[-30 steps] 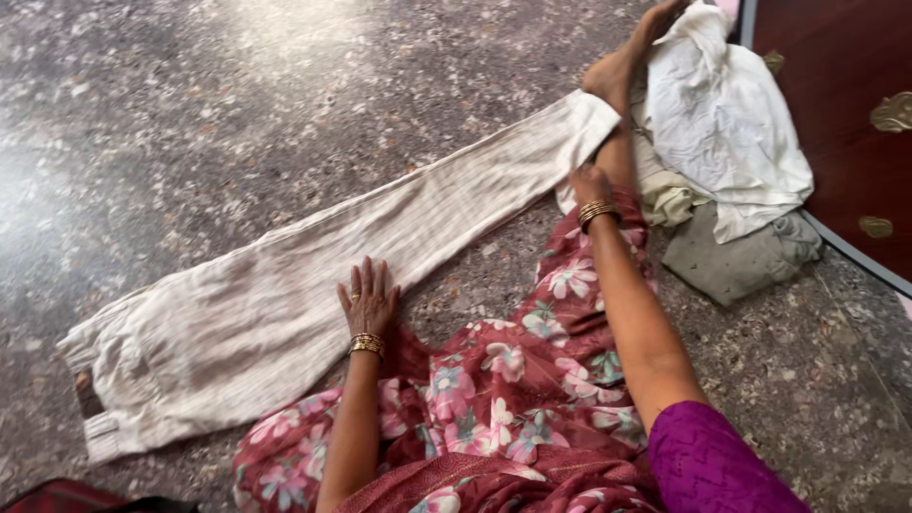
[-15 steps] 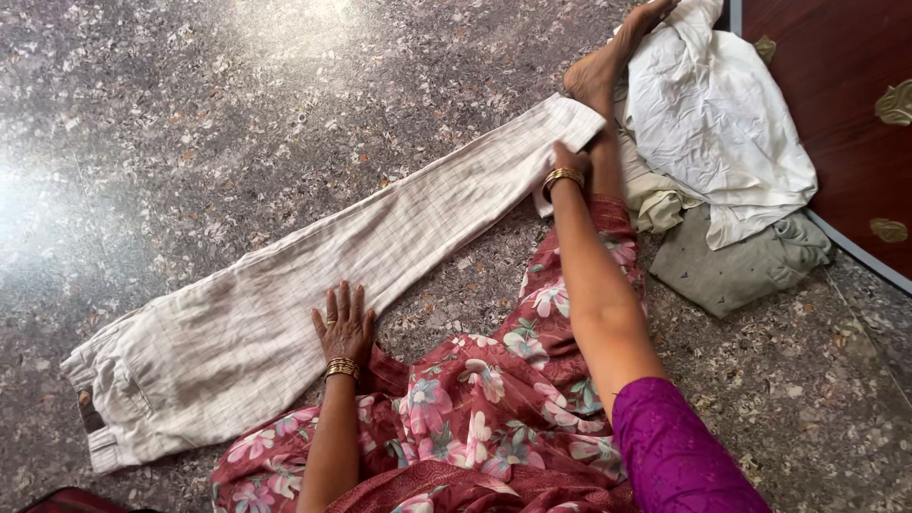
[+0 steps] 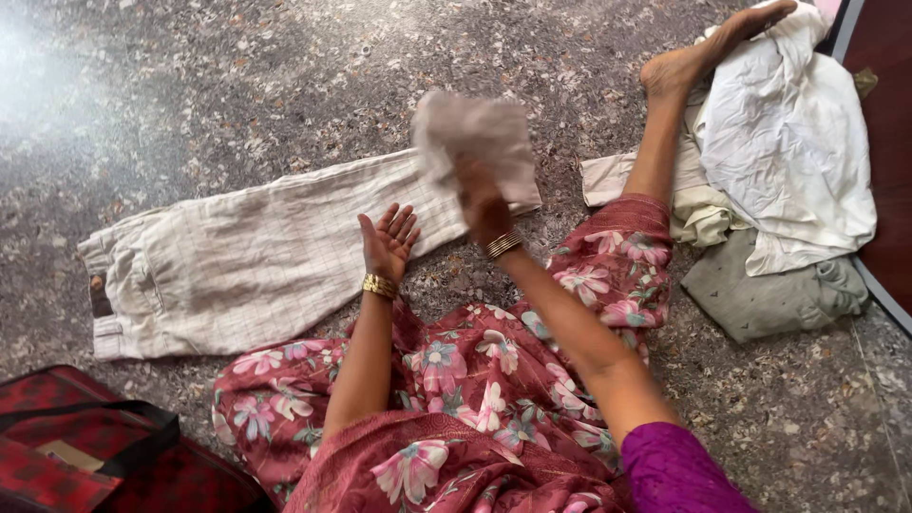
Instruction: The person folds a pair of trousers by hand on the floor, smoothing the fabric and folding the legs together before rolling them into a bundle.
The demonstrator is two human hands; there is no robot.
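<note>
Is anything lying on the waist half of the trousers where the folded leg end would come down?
Nothing visible does. The right hand holds the leg end lifted over the cream trousers. The left hand, palm up, is at their near edge. The red bag and the clothes pile lie apart from them.

Your left hand: open, palm up, fingers spread, forearm stretched forward. Your right hand: fingers closed in a grip, raised, arm extended across your body.
</note>
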